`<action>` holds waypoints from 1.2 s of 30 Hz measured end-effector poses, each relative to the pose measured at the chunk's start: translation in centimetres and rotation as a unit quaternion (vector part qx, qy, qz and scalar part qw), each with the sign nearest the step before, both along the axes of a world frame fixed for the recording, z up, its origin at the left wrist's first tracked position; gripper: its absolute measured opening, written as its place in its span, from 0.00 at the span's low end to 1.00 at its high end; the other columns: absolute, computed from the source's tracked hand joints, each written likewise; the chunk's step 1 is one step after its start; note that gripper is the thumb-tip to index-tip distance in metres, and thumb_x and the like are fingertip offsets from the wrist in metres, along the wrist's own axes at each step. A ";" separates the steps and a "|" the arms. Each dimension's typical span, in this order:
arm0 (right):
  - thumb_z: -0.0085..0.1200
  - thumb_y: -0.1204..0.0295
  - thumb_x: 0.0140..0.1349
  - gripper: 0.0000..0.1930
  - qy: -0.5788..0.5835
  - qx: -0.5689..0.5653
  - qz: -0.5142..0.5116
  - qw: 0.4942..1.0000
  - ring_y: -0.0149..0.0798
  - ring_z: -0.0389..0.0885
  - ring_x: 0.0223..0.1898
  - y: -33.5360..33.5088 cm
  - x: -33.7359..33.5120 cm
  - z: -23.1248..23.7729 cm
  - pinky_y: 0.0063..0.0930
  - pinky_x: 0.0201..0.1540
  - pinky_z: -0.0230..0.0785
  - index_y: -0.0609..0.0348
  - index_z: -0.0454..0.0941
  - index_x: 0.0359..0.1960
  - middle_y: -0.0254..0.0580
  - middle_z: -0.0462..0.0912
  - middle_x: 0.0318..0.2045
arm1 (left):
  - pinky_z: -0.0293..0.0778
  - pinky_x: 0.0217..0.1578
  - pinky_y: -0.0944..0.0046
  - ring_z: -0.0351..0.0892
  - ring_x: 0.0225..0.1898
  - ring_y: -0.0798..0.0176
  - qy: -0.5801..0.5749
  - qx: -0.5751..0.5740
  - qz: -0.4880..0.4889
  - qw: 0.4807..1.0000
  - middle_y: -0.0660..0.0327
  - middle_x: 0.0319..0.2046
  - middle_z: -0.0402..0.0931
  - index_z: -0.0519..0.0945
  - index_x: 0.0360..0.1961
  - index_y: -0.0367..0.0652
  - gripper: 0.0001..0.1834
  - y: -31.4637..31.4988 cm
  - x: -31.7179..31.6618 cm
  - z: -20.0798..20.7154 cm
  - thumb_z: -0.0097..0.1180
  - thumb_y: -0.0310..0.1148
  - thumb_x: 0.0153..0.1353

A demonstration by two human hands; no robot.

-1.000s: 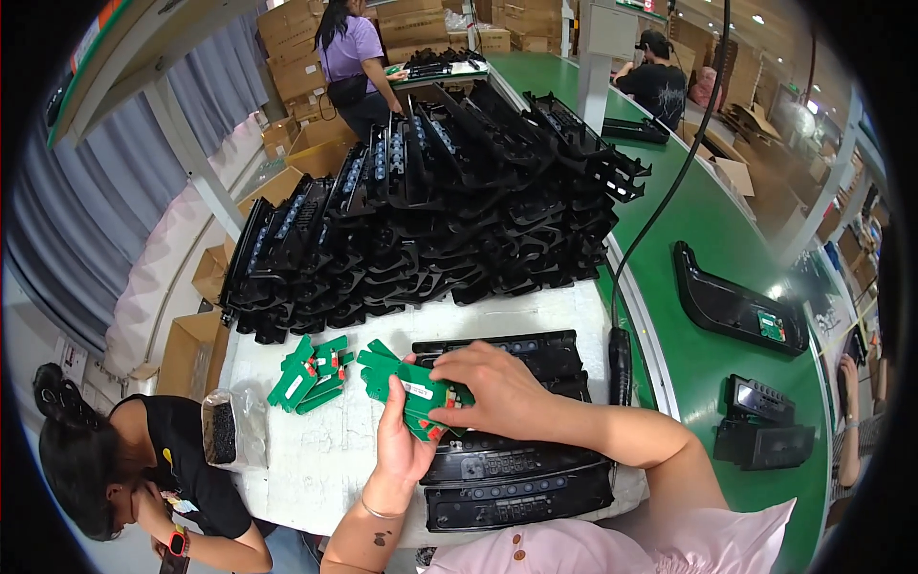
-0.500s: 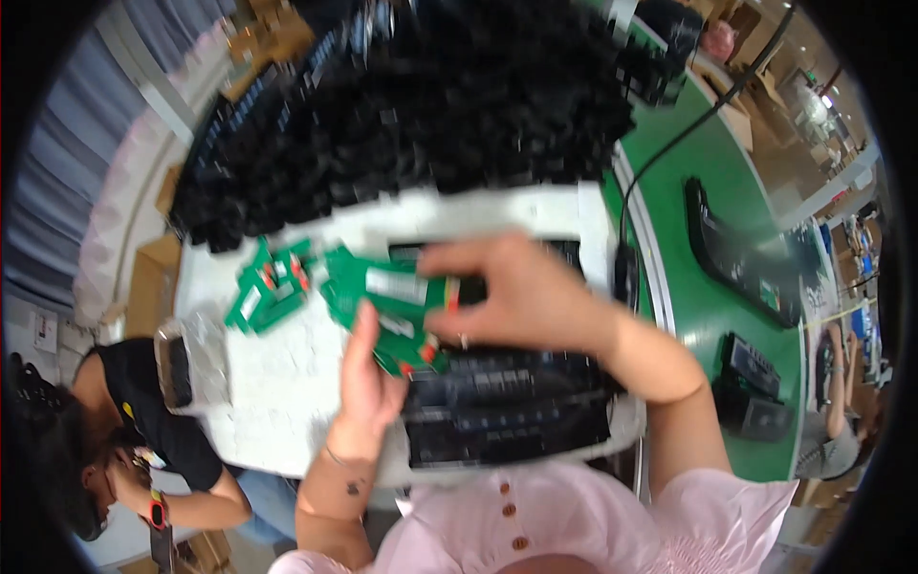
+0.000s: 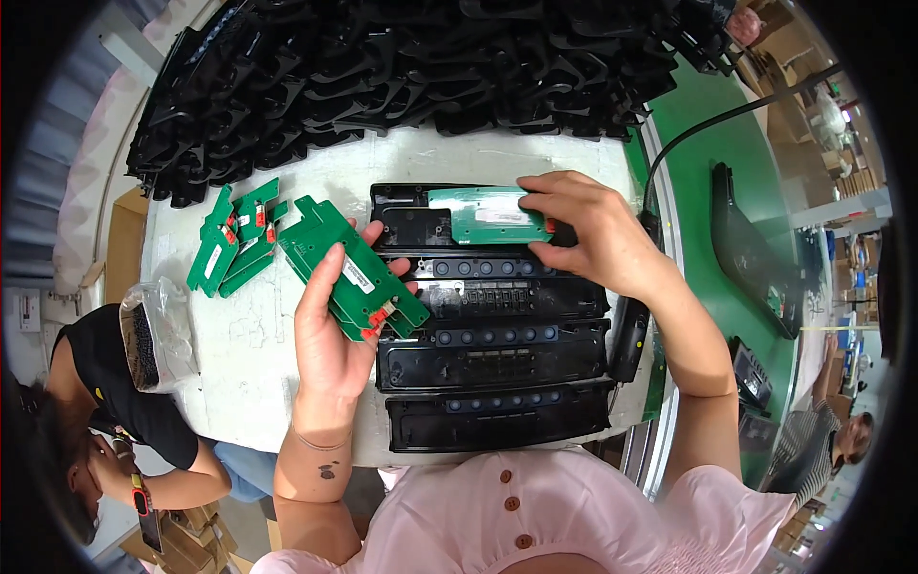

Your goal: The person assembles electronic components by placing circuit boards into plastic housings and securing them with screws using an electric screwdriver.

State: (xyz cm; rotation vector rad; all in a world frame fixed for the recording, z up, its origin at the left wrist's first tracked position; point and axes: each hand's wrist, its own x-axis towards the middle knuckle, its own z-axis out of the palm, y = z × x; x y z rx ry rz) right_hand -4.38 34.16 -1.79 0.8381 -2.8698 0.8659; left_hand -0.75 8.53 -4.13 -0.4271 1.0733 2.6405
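My left hand [image 3: 325,349] grips a small stack of green circuit boards [image 3: 330,251], thumb on top. Each has a white label, and red connectors show at the near end. At its right end, one single green circuit board [image 3: 492,212] is pinched between the thumb and fingers of my right hand [image 3: 598,230]. This board lies over the farthest black plastic housing [image 3: 402,230], covering its right part; whether it is seated I cannot tell. Three more black housings [image 3: 492,364] lie in a row nearer me, with round dark buttons along their far edges.
More green boards [image 3: 234,239] lie loose on the white table [image 3: 258,373] at left. Dark plastic parts [image 3: 411,77] are heaped across the back. A clear bag-lined box [image 3: 158,335] stands by a seated person at left. A black cable [image 3: 727,110] crosses the green surface at right.
My right hand has moved from the stack to the farthest housing, carrying one board to it. My left hand, with the other boards, has shifted slightly left.
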 end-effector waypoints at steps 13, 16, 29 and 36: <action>0.60 0.78 0.42 0.16 0.038 -0.006 -0.015 0.999 0.47 0.69 0.49 -0.2 -0.9 -2.2 0.32 0.43 0.71 0.68 0.74 0.37 0.49 0.73 0.44 | 0.72 0.42 0.53 0.75 0.40 0.58 -0.046 -0.004 -0.027 0.999 0.55 0.52 0.67 0.62 0.55 0.45 0.23 0.0 -0.9 0.4 0.44 0.40 0.59; 0.59 0.75 0.41 0.16 0.058 -0.013 -0.011 0.998 0.45 0.72 0.44 0.1 -0.9 -1.9 0.33 0.45 0.67 0.67 0.75 0.35 0.46 0.75 0.40 | 0.73 0.40 0.53 0.76 0.40 0.58 -0.054 0.000 -0.022 0.998 0.54 0.53 0.65 0.62 0.56 0.44 0.23 0.1 -0.9 0.2 0.42 0.39 0.60; 0.56 0.84 0.39 0.18 0.070 0.008 0.017 0.997 0.45 0.73 0.38 0.4 -0.7 -2.8 0.32 0.37 0.70 0.66 0.74 0.36 0.45 0.74 0.35 | 0.76 0.36 0.53 0.76 0.39 0.56 -0.043 -0.002 -0.019 0.999 0.52 0.56 0.61 0.59 0.58 0.41 0.25 0.4 -0.9 0.0 0.39 0.39 0.60; 0.50 0.80 0.40 0.14 0.057 0.038 0.006 0.998 0.42 0.73 0.38 0.5 -0.2 -2.7 0.29 0.39 0.70 0.64 0.73 0.33 0.42 0.75 0.32 | 0.75 0.37 0.52 0.76 0.40 0.55 -0.034 0.018 -0.019 0.999 0.51 0.56 0.60 0.58 0.58 0.41 0.25 0.3 -0.7 -0.3 0.35 0.41 0.62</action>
